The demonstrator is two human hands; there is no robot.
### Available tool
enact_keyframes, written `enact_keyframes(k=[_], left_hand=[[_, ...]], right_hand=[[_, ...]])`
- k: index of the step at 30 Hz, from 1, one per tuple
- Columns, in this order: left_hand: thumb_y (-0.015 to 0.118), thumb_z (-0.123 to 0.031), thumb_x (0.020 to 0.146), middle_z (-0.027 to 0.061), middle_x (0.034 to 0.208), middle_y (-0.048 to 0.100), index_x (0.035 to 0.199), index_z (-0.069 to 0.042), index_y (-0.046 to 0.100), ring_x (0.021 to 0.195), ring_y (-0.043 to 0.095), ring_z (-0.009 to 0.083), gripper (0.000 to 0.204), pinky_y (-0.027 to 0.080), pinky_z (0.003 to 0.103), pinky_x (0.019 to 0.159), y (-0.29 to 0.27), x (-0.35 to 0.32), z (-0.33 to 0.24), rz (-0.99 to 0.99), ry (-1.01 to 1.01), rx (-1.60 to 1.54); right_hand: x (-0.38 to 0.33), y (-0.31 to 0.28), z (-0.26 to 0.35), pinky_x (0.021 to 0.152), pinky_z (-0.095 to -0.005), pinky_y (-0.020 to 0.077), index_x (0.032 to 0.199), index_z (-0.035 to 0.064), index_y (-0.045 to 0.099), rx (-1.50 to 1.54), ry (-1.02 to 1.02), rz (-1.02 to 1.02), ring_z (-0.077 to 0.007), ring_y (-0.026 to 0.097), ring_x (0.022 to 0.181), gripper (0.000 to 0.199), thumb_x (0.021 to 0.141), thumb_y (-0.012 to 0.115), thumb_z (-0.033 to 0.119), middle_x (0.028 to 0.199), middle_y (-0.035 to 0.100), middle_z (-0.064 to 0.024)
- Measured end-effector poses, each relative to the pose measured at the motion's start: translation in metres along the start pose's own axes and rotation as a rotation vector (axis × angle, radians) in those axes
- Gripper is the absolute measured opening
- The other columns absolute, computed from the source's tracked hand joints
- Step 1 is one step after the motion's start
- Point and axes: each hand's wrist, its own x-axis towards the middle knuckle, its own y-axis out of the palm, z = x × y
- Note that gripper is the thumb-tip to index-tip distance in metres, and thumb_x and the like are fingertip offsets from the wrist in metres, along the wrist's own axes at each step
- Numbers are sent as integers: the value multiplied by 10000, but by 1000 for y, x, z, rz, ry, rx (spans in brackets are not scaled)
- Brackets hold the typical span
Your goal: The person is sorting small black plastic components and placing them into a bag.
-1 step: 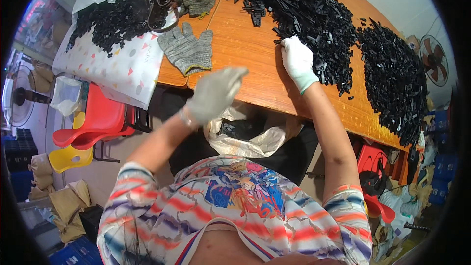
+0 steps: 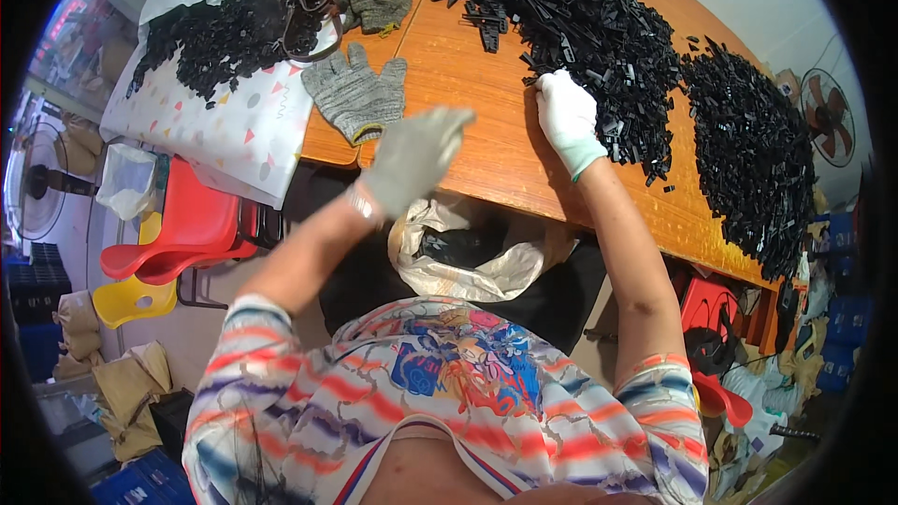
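Observation:
My left hand [image 2: 412, 161], in a pale grey-green glove, is over the near edge of the wooden table [image 2: 482, 98], just right of a grey knitted glove [image 2: 354, 98]. It is blurred, and whether its fingers grip anything does not show. My right hand [image 2: 568, 122] wears a white glove and rests at the left edge of a big heap of black plastic clip-like pieces [image 2: 599, 23]. Its fingers are curled in together; what they hold, if anything, is hidden. Below the table edge, a whitish woven sack [image 2: 510, 281] gapes at my lap, with dark contents.
Another heap of black pieces [image 2: 753, 154] covers the table's right end. Small black parts [image 2: 220, 42] lie on a patterned sheet [image 2: 248, 126] at the left, beside a second knitted glove [image 2: 379, 7]. Red chairs [image 2: 201, 215] stand left, and a fan [image 2: 828, 117] is far right.
My left hand has shifted slightly up toward the table. My right hand stays in the same place at the heap.

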Motion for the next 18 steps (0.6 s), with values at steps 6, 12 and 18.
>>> enact_keyframes(k=[6, 12, 18], left_hand=[[507, -170, 934, 107, 1221, 545, 1249, -91, 506, 1117, 541, 295, 325, 473, 416, 922, 16, 125, 60, -69, 39, 334], [566, -198, 914, 100, 1143, 597, 1162, -88, 583, 1085, 565, 287, 271, 489, 430, 895, 34, 180, 73, 22, -147, 416], [582, -192, 909, 86, 1100, 616, 1065, -85, 623, 1054, 571, 274, 193, 493, 418, 885, 39, 168, 71, 10, -221, 373]], right_hand=[[2, 1, 10, 670, -449, 490, 848, 62, 567, 38, -61, -12, -356, 603, 774, 66, 825, 534, 115, 836, 570, -162], [6, -8, 19, 686, -434, 501, 877, 68, 583, 132, 11, 31, -347, 623, 798, 119, 814, 609, 166, 851, 601, -159], [16, -2, 20, 727, -417, 500, 923, 65, 609, 12, 4, 160, -349, 623, 848, 160, 830, 637, 192, 895, 628, -145]])
